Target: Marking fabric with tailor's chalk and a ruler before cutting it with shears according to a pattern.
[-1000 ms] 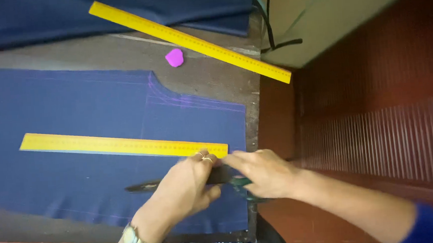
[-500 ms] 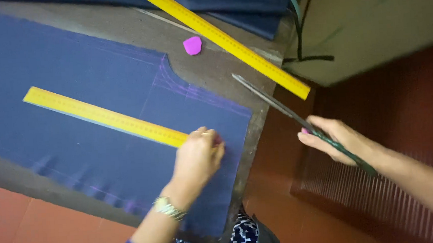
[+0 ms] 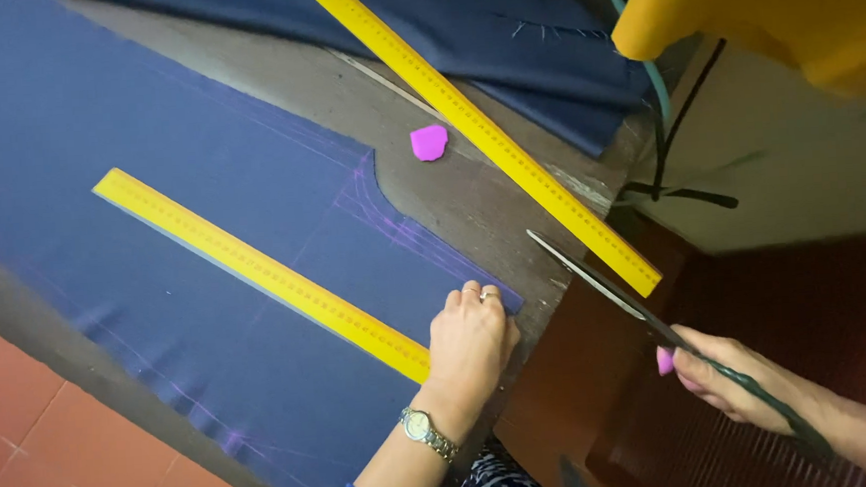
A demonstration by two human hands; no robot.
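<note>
My left hand (image 3: 471, 343) lies flat on the blue cloth (image 3: 152, 241), pressing down the near end of a yellow ruler (image 3: 259, 271) close to the cloth's right edge. It wears a wristwatch and rings. My right hand (image 3: 737, 380) is off the table to the right, shut on the handles of long dark scissors (image 3: 606, 288). Their closed blades point up and left toward the table's edge, above the cloth corner. Purple chalk lines mark the cloth near its curved cut edge.
A second, longer yellow ruler (image 3: 486, 130) lies diagonally across the dark wooden table (image 3: 451, 202). A pink piece of tailor's chalk (image 3: 429, 142) sits beside it. Darker blue cloth (image 3: 501, 39) is heaped at the back. Yellow fabric (image 3: 770, 12) hangs top right. Red floor tiles (image 3: 35, 448) lie lower left.
My right hand has lifted the scissors off the cloth and drawn them right, past the table edge. My left hand stays on the ruler's end. The view has tilted.
</note>
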